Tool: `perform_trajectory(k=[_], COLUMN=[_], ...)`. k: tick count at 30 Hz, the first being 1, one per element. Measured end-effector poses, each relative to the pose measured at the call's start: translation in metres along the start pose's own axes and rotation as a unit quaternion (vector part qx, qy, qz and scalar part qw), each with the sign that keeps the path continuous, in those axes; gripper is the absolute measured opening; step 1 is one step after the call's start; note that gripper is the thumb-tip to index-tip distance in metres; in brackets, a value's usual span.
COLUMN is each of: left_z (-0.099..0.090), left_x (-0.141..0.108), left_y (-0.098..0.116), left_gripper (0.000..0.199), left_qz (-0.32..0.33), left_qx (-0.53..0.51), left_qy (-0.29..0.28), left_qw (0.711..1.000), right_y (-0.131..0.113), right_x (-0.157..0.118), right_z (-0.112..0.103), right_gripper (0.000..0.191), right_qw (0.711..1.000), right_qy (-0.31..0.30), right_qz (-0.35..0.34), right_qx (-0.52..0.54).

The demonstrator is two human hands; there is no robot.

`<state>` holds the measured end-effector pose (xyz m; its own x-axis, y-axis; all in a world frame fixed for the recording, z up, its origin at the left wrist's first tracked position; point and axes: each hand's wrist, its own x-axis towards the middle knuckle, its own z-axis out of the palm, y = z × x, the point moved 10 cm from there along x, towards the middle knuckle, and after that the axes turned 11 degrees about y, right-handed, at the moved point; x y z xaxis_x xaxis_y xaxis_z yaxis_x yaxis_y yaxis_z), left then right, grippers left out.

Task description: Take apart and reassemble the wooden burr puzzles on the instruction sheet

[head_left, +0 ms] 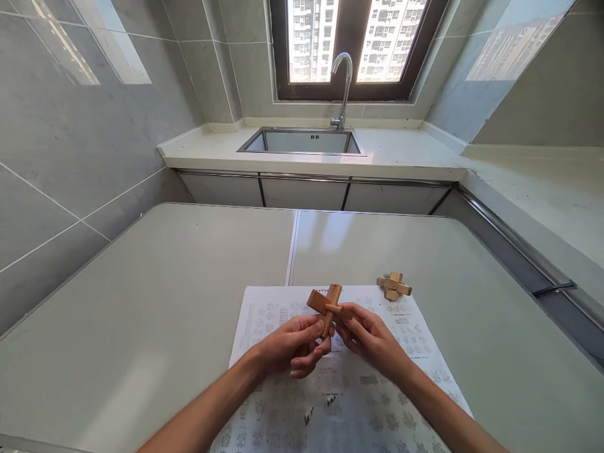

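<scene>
A wooden puzzle of crossed brown pieces (333, 294) is held above a printed paper sheet (344, 390). My left hand (297, 345) grips the lower end of its upright piece between thumb and fingers. From the right, my right hand (370, 333) pinches the thin stick that passes across it. A broad flat block sticks out at the puzzle's upper left. A second, lighter wooden cross-shaped puzzle (394, 286) sits at the sheet's upper right corner, touched by neither hand.
The pale table (141, 302) has a seam (292, 248) down its middle. Beyond it are a white counter (410, 145), a sink (306, 152), a curved faucet (346, 82) and a window. Tiled walls stand at both sides.
</scene>
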<state>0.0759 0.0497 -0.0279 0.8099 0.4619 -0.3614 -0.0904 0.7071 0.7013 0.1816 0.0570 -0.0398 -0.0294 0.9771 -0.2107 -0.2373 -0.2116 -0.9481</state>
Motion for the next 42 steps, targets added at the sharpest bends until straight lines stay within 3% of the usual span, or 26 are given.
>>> perform_trajectory(k=[6, 10, 15, 20, 28, 38, 42], left_z=[-0.011, -0.018, -0.019, -0.022, -0.022, -0.021, -0.022], left_x=[0.004, 0.007, 0.009, 0.009, 0.008, 0.005, 0.002], left_y=[0.003, 0.003, 0.005, 0.009, 0.009, 0.013, 0.021], left_gripper=[0.045, 0.053, 0.054, 0.048, 0.045, 0.043, 0.044], left_qz=[0.018, 0.022, 0.02, 0.033, 0.029, 0.044, 0.063], left_qx=[-0.001, 0.004, -0.012, -0.017, 0.001, 0.002, 0.006], left_qy=[0.043, 0.068, 0.056, 0.063, 0.059, 0.073, 0.089], left_qw=[0.999, 0.997, 0.998, 0.997, 0.998, 0.996, 0.994], right_y=[-0.008, 0.001, 0.009, 0.008, 0.006, 0.007, 0.009], right_x=[-0.002, -0.002, 0.008, 0.021, 0.03, 0.029, 0.008], right_z=[0.016, 0.021, 0.005, -0.02, -0.035, -0.034, -0.024], right_gripper=[0.038, 0.036, 0.03, 0.026, 0.021, 0.029, 0.035], right_qw=[0.997, 0.99, 0.972, 0.946, 0.922, 0.949, 0.971], right_qy=[-0.07, -0.096, -0.022, 0.058, 0.083, 0.104, 0.096], right_qz=[-0.006, 0.043, 0.107, 0.109, 0.092, 0.077, 0.092], right_qx=[0.02, 0.093, 0.21, 0.299, 0.367, 0.287, 0.198])
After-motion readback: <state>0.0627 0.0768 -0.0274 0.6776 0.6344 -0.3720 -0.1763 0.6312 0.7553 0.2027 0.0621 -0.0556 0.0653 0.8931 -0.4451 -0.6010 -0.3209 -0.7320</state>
